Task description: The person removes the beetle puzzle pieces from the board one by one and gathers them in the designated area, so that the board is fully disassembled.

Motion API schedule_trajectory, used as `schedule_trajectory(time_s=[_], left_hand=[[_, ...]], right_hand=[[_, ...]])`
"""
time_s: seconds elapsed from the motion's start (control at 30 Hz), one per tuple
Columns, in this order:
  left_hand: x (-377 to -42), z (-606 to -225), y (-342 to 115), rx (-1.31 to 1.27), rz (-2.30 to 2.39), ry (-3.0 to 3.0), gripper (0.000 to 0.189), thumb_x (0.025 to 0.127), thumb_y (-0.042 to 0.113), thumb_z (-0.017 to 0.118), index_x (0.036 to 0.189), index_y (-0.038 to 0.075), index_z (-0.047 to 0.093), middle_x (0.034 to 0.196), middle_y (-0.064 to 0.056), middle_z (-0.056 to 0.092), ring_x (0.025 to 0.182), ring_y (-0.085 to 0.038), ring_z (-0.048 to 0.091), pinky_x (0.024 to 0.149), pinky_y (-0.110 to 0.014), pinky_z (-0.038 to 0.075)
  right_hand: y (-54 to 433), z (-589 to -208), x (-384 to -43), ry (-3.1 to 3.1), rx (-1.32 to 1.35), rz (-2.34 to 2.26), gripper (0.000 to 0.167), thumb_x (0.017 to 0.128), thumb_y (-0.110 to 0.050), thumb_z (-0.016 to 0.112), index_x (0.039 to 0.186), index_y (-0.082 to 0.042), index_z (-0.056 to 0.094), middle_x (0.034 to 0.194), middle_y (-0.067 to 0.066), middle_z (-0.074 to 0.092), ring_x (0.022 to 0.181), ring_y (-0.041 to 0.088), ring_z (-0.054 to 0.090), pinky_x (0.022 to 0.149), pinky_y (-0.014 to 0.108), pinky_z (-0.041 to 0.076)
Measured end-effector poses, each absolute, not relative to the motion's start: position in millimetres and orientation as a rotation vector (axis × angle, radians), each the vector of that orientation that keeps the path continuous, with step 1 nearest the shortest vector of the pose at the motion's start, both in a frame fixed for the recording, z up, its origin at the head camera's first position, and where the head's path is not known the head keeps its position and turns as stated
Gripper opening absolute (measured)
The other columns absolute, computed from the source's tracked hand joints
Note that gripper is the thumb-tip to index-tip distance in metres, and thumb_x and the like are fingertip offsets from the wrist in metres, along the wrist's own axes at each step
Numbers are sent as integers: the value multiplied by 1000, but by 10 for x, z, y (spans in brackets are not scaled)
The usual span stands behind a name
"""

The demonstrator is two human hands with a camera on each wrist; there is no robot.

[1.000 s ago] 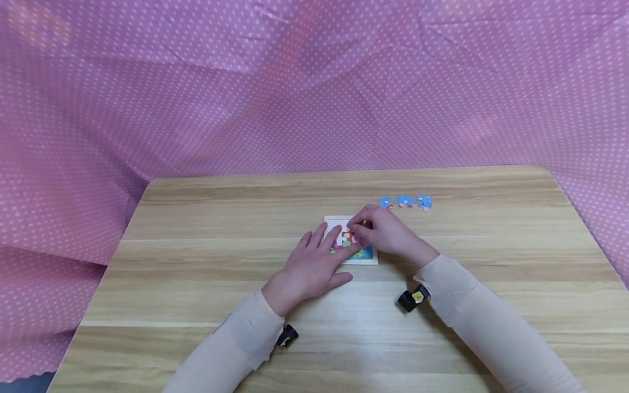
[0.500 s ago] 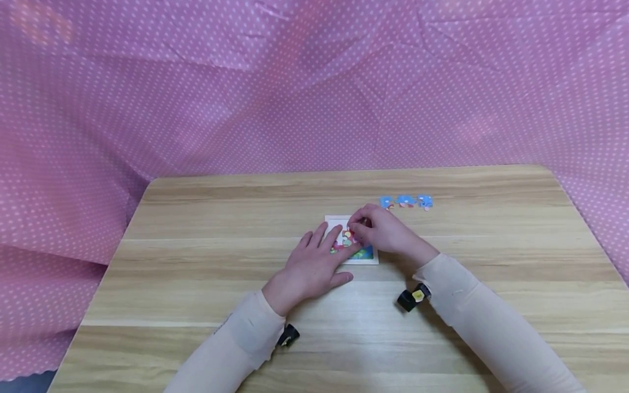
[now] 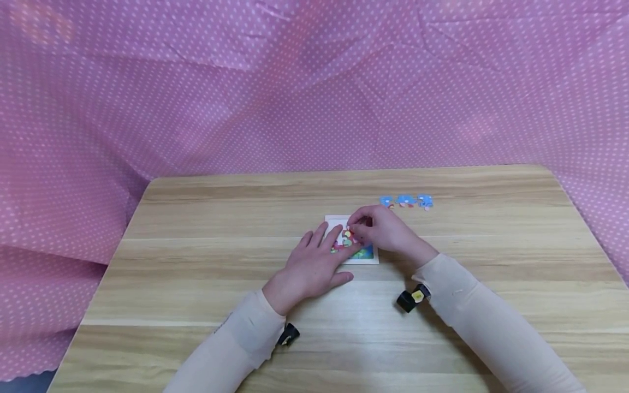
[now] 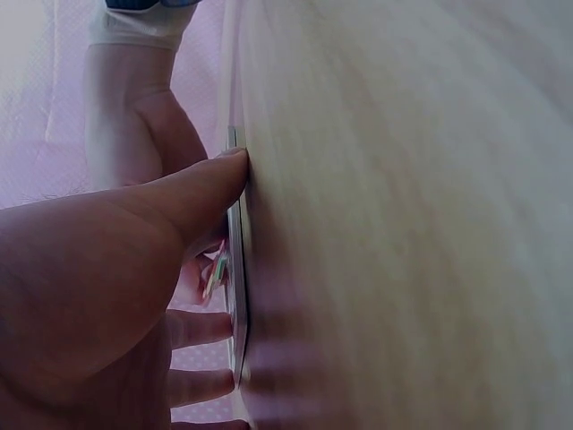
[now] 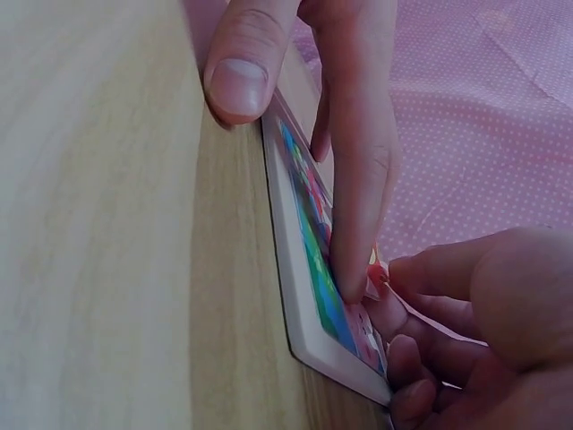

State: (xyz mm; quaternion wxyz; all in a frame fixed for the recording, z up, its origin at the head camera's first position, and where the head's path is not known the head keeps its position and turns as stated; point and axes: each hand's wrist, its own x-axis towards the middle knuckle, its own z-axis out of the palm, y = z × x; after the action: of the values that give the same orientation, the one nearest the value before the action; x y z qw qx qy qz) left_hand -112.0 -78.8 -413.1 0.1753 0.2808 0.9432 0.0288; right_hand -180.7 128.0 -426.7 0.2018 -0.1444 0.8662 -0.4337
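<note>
A small white-framed jigsaw puzzle board (image 3: 375, 261) lies on the table, with green and blue picture pieces along its near side. My left hand (image 3: 309, 267) spreads across it, its fingers straight; in the right wrist view one finger (image 5: 358, 197) presses on the picture. Over the board's right part, my right hand (image 3: 390, 232) pinches a red and yellow puzzle piece (image 5: 378, 273) between thumb and fingertips. From the left wrist view, this piece (image 4: 216, 271) stands tilted at the board's surface. The right hand hides much of the board's far right corner.
Beyond the right hand, three blue puzzle pieces (image 3: 405, 201) lie in a row on the wooden table (image 3: 236, 218). A pink dotted cloth (image 3: 314, 98) hangs behind the table's far edge. Each wrist carries a small black camera (image 3: 413, 298).
</note>
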Motion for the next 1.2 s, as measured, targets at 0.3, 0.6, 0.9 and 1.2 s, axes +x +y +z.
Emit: schedule_trajectory(time_s=[0.3, 0.6, 0.9, 1.2], left_hand=[[-1123, -4109, -794, 793, 89, 2661, 64, 109, 59, 53, 168, 46, 34, 181, -12, 20, 168, -46, 13, 132, -64, 24], [-1131, -4114, -796, 805, 78, 2668, 64, 109, 59, 54, 168, 46, 34, 180, -12, 21, 168, -45, 14, 131, -64, 26], [-1137, -4118, -798, 797, 107, 2660, 65, 109, 59, 53, 169, 48, 31, 181, -12, 19, 168, -46, 12, 132, -64, 23], [-1129, -4139, -795, 798, 110, 2668, 66, 109, 59, 54, 169, 49, 29, 181, -12, 20, 168, -46, 13, 132, -64, 24]], right_hand=[[1239, -4268, -1820, 2407, -403, -1243, 15, 105, -9, 66, 115, -4, 76, 100, 11, 74, 85, 21, 65, 74, 31, 56], [1185, -4249, -1836, 2392, -315, -1228, 14, 107, -9, 65, 113, -4, 76, 99, 11, 74, 82, 19, 67, 71, 30, 57], [1230, -4267, -1854, 2339, -278, -1308, 15, 107, -9, 66, 116, -4, 77, 99, 12, 75, 83, 19, 70, 73, 30, 61], [1252, -4271, -1826, 2383, -284, -1309, 15, 107, -10, 67, 117, -5, 78, 108, 12, 76, 95, 22, 66, 79, 30, 55]])
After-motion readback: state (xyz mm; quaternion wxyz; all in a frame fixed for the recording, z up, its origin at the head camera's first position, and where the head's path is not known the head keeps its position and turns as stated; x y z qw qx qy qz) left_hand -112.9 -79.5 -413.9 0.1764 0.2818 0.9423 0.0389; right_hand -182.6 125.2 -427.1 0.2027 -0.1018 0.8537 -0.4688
